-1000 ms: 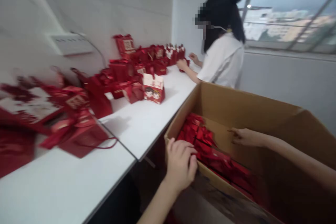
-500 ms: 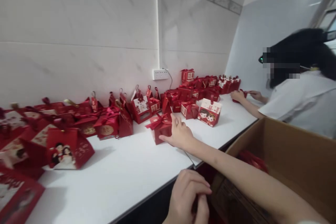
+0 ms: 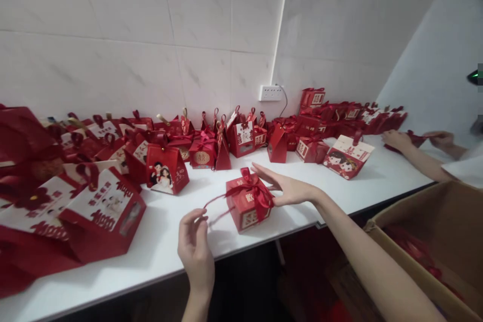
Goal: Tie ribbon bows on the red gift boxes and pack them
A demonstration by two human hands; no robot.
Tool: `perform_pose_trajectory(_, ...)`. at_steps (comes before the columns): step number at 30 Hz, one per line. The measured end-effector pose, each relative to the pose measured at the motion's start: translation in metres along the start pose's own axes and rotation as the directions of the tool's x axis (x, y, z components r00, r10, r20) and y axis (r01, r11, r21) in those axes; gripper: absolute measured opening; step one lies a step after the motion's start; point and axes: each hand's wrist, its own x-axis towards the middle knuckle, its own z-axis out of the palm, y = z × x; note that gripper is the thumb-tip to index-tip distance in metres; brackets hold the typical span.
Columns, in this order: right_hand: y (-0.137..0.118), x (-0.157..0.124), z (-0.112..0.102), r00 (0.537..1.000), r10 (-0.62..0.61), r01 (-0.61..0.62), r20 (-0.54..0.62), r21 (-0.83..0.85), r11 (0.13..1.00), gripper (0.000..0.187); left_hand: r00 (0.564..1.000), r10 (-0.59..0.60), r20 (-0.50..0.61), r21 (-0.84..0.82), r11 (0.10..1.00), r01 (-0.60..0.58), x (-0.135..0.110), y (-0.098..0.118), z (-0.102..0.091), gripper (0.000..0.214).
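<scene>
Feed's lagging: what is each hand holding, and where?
Left hand pinches the loose end of the ribbon trailing from the red gift box. Right hand rests open against the box's right side by the bow, no closed grip.

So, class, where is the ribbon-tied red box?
In the head view the red box sits mid-frame on the white counter, the right hand touching its side, the left hand pinching its ribbon.

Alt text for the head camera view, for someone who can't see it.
The right hand touches a red gift box on a white counter while the left hand pinches its ribbon. More red gift boxes line the tiled wall; another person's hands work far right.
</scene>
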Motion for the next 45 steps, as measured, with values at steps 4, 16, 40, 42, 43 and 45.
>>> perform_pose_trajectory(4,0.001,-0.005,0.011,0.918,0.038,-0.052,-0.394,-0.024,0.998,0.060,0.993,-0.114,0.028,-0.037,0.993,0.115,0.010,-0.003,-0.006,0.016)
perform_pose_trajectory(16,0.006,0.005,0.067,0.857,0.276,-0.153,-0.435,0.297,0.943,0.047,0.818,-0.231,0.526,0.076,0.971,0.226,0.048,0.017,0.026,0.038)
perform_pose_trajectory(40,-0.044,-0.090,0.092,0.917,0.399,-0.377,-0.017,0.292,0.879,0.044,0.790,-0.338,0.511,0.485,0.872,0.059,0.017,0.061,0.019,0.022)
perform_pose_trajectory(42,-0.050,-0.093,0.103,0.928,0.351,-0.326,-0.126,0.182,0.928,0.037,0.791,-0.342,0.506,0.479,0.875,0.072,0.016,0.061,0.020,0.023)
perform_pose_trajectory(43,-0.053,-0.092,0.108,0.923,0.314,-0.293,-0.223,0.123,0.948,0.035,0.791,-0.346,0.505,0.476,0.876,0.080,0.015,0.061,0.020,0.024)
perform_pose_trajectory(45,-0.056,-0.085,0.116,0.888,0.240,-0.248,-0.392,0.032,0.968,0.035,0.791,-0.349,0.502,0.468,0.879,0.091,0.014,0.061,0.020,0.025)
